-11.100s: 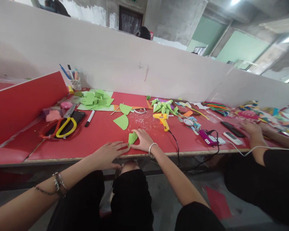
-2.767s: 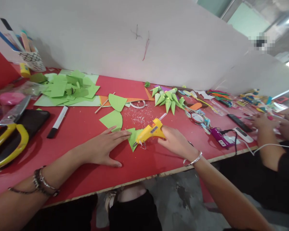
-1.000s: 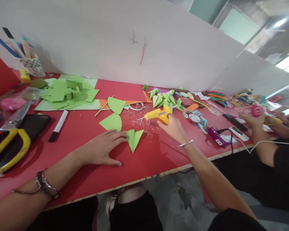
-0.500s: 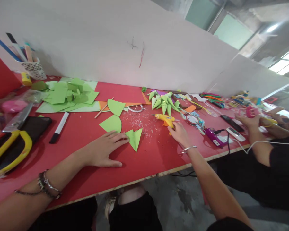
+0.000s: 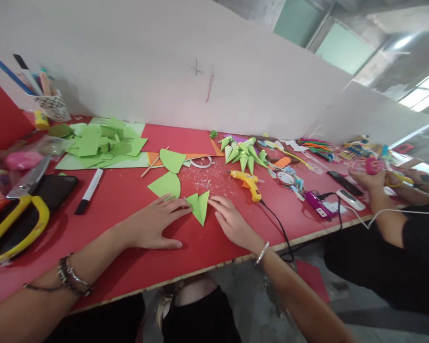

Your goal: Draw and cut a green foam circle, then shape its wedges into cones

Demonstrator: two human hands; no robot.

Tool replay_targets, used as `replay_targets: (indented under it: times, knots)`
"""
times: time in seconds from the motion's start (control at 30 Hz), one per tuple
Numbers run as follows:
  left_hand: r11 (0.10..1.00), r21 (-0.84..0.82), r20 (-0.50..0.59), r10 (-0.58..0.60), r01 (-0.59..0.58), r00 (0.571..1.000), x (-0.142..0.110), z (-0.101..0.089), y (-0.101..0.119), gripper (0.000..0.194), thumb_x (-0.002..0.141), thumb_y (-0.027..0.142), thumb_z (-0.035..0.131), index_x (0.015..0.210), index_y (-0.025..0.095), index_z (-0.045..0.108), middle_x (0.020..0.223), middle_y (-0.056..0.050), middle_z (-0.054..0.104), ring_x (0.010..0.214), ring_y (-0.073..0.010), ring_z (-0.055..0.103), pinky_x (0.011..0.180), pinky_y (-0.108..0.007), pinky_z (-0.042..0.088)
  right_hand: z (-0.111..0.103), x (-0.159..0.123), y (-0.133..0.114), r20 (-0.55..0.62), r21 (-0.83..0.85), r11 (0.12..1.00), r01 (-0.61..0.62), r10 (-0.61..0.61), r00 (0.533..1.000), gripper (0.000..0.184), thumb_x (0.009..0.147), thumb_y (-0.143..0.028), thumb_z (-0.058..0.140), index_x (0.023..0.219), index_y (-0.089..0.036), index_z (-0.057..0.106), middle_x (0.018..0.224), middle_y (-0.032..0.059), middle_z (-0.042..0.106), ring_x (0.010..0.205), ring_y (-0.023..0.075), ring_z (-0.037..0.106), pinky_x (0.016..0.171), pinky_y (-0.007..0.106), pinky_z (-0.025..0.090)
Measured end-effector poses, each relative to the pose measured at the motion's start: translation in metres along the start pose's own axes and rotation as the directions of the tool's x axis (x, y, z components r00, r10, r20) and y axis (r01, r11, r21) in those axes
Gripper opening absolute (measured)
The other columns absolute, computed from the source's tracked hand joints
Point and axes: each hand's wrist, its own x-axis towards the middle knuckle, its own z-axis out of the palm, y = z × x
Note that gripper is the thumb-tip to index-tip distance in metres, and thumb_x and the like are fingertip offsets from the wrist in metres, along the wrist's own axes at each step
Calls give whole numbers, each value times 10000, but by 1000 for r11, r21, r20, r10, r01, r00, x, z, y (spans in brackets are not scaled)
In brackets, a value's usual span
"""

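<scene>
A creased green paper piece (image 5: 200,209) lies on the red table, its point toward me. My left hand (image 5: 155,220) rests flat with spread fingers, the fingertips touching the paper's left edge. On the other side, my right hand (image 5: 232,224) reaches its outstretched fingertips to the right edge and holds nothing. Two more green paper sectors, one (image 5: 165,185) just above my left fingers and another (image 5: 172,160) behind it, lie flat. A yellow hot glue gun (image 5: 248,183) sits on its side beyond my right hand, its black cord running over the table edge.
Green paper cones (image 5: 243,153) cluster at the back. Green paper scraps (image 5: 105,142) pile at the back left. Yellow-handled scissors (image 5: 19,214), a marker (image 5: 89,191) and a pen cup (image 5: 53,105) stand left. A purple adapter (image 5: 318,205) and a co-worker's hands (image 5: 370,178) are right.
My right hand has let go of the glue gun, leaving it on the table, and has moved left to the creased paper. My left hand has stayed in place.
</scene>
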Motion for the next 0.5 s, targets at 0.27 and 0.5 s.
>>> replay_targets:
  times: [0.27,0.5]
  knots:
    - [1000,6,-14,-7,7,1000,0,0,1,751,712,650,413,1326,227,325,1355,-80,371,1239,-299,312,1037,-459,205,5,-2,-8,126,-81,991,107,-96,987,457,867,-190,318,1323,-183,340,1350,69,375,1236,169,325,1040,367,287]
    - [1000,-3,-2,-17,17,1000,0,3,0,748,717,644,412,1332,229,313,1378,-68,343,1252,-297,286,1034,-445,209,7,-2,-10,208,-180,975,127,-88,974,454,892,-292,313,1332,-179,326,1381,51,343,1274,170,281,1043,377,274]
